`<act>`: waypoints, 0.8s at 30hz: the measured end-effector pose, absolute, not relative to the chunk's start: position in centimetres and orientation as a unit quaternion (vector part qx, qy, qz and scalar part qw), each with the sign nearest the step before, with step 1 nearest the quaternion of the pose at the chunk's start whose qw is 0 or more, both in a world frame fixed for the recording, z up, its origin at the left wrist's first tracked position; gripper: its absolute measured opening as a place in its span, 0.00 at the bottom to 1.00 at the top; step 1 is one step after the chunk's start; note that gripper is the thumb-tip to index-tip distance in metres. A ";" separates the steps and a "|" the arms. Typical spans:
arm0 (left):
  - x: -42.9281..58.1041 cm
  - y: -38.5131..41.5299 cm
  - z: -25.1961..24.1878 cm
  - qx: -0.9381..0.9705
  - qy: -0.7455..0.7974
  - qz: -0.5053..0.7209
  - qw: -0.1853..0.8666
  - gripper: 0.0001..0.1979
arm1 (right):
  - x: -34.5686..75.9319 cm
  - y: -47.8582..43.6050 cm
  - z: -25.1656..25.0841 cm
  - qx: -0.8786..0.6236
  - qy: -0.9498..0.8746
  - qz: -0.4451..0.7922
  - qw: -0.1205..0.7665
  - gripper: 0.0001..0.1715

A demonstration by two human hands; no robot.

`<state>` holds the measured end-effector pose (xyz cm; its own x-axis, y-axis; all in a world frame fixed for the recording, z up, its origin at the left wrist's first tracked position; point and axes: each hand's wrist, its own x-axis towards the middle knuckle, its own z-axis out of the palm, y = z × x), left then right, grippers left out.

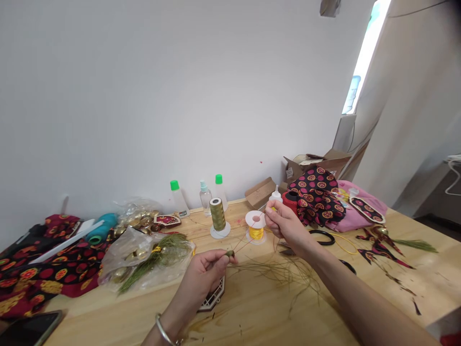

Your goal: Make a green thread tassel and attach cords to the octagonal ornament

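My left hand (211, 269) is closed in a pinch on the head of an olive-green thread tassel (230, 253), whose loose strands (284, 270) trail rightward over the table. Higher and to the right, my right hand (284, 221) pinches a thin reddish thread (245, 243) that runs tautly down to the tassel head. Partly hidden below my left hand lies a wooden lattice piece (217, 299). A spool of yellow cord (256, 233) stands between my hands, behind the thread. Under my right forearm are scissors (321, 237) with black handles, partly covered.
A cone of olive thread (218, 215) stands near green-capped bottles (179, 199). At left are patterned cloth (54, 269), a plastic bag (122, 252), a finished green tassel (142, 269) and a phone (30, 330). Cardboard boxes (334, 161) and more patterned cloth (317, 194) sit at right.
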<state>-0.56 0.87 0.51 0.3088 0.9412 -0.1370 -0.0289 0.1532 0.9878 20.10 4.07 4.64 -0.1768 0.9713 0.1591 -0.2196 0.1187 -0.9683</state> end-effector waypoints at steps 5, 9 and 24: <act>-1.0 1.2 0.6 0.524 0.434 0.409 0.608 0.16 | 20.3 4.2 4.6 -0.373 -0.530 0.551 0.525 0.12; -1.3 1.3 0.5 0.532 0.426 0.409 0.606 0.16 | 20.3 4.5 4.2 -0.378 -0.523 0.539 0.541 0.12; -2.7 1.3 2.1 0.530 0.475 0.389 0.585 0.17 | 21.4 4.8 4.8 -0.397 -0.596 0.465 0.520 0.13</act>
<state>-2.73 1.27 2.15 0.2458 0.9587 -0.1431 0.0480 0.1355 0.9896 21.40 4.83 4.79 -0.1425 0.9573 0.2513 -0.0097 0.2526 -0.9675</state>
